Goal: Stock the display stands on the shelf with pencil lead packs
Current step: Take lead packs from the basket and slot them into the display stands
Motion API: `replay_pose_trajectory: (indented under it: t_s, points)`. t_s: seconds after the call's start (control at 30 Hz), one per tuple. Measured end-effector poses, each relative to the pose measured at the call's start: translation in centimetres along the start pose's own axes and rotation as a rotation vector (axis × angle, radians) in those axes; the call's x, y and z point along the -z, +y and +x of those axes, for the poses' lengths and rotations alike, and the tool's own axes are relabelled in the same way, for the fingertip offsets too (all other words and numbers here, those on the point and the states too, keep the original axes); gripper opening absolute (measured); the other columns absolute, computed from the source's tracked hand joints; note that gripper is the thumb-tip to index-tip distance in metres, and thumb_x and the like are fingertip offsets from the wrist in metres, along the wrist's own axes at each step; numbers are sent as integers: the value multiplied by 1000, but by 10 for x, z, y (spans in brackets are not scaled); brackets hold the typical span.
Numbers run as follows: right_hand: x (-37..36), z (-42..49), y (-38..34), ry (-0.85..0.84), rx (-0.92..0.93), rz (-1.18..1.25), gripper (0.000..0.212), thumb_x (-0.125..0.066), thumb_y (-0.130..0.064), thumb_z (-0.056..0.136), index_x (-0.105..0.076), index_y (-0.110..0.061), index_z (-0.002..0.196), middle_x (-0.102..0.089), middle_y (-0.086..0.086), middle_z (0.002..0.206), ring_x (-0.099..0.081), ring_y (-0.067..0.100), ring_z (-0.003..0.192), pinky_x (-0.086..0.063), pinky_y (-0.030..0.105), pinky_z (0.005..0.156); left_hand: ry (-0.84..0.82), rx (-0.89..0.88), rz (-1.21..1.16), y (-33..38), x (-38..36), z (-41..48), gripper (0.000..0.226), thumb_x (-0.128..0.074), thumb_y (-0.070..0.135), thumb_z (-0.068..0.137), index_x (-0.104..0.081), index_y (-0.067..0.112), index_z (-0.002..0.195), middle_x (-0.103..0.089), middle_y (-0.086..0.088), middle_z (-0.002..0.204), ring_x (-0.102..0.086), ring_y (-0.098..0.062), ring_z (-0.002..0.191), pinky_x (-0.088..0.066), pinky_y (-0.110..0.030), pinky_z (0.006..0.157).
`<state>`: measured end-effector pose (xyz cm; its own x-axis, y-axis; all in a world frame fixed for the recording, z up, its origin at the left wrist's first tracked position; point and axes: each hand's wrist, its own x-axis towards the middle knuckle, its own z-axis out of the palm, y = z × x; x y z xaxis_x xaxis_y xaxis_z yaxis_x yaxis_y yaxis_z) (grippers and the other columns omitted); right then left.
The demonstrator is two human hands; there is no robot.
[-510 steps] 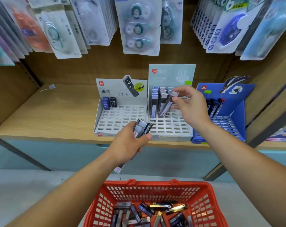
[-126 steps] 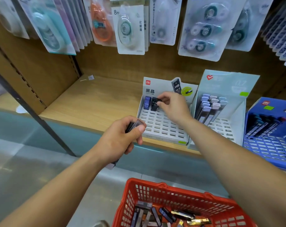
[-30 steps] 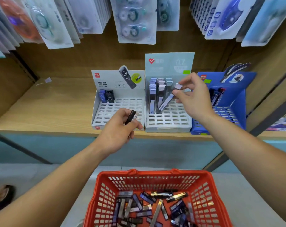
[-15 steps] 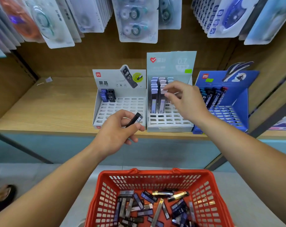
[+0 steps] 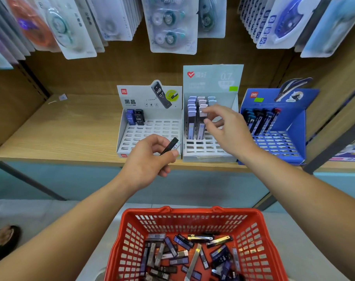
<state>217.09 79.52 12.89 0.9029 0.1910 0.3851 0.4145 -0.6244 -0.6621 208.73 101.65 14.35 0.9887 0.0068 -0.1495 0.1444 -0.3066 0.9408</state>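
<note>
Three display stands sit on the wooden shelf (image 5: pixel 71 134). The white stand (image 5: pixel 140 98) on the left holds two short HB packs (image 5: pixel 135 117) in its back corner. The grey middle stand (image 5: pixel 211 80) carries several tall packs (image 5: pixel 192 118) in its rear rows. The blue stand (image 5: pixel 294 126) on the right has several dark packs (image 5: pixel 259 120). My left hand (image 5: pixel 148 159) pinches one black lead pack (image 5: pixel 170 146) in front of the white stand. My right hand (image 5: pixel 229 130) hovers over the middle stand with fingers loosely spread, index tip by a pack's cap, holding nothing.
A red plastic basket (image 5: pixel 192 211) below the shelf holds several loose lead packs (image 5: pixel 182 254). Blister cards of correction tape (image 5: pixel 170 23) hang above the stands. A dark shoe (image 5: pixel 2 242) shows on the floor at lower left.
My right hand set the tall pack into the middle stand and its fingers have come off it. My left hand still holds the single black pack, barely moved.
</note>
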Motion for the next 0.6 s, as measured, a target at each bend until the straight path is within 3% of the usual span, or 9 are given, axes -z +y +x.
replay_pose_trajectory:
  t_s: [0.17,0.27,0.33,0.47,0.6]
  points:
    - [8,0,-5,-52,-30,-51,27,-60,-26,98,-65,-33,124,-63,-9,98,-64,8,80,-56,35,78,29,-11,-11,2,-3,-2,17,-71,18,94,-59,11,104,-75,-7,86,-60,-19,53,-50,-24,49]
    - [20,-5,-17,-50,-66,-99,38,-60,-34,97,-60,-38,134,-57,-11,105,-62,8,82,-54,33,80,-19,-28,7,3,-5,-4,13,-69,11,94,-62,15,104,-75,-6,94,-64,-16,58,-52,-26,54]
    - [27,-18,-27,-11,-113,-4,42,-61,-31,97,-55,-39,137,-57,-10,101,-61,12,76,-51,26,73,-75,-52,15,5,-6,-7,21,-65,1,93,-64,17,105,-75,-5,98,-66,-15,65,-52,-27,60]
    - [24,-47,-50,-129,-252,263,25,-59,-23,99,-66,-35,120,-62,-5,94,-64,27,73,-55,41,65,-162,-100,-4,15,-8,-18,30,-62,-7,92,-69,15,111,-70,-7,103,-71,-17,70,-55,-22,65]
    - [25,-64,-65,-190,-315,417,9,-63,-13,97,-69,-20,97,-63,1,83,-63,12,63,-53,31,57,-184,-113,-27,23,-9,-29,26,-70,-3,89,-71,13,110,-72,-11,103,-75,-25,75,-57,-23,67]
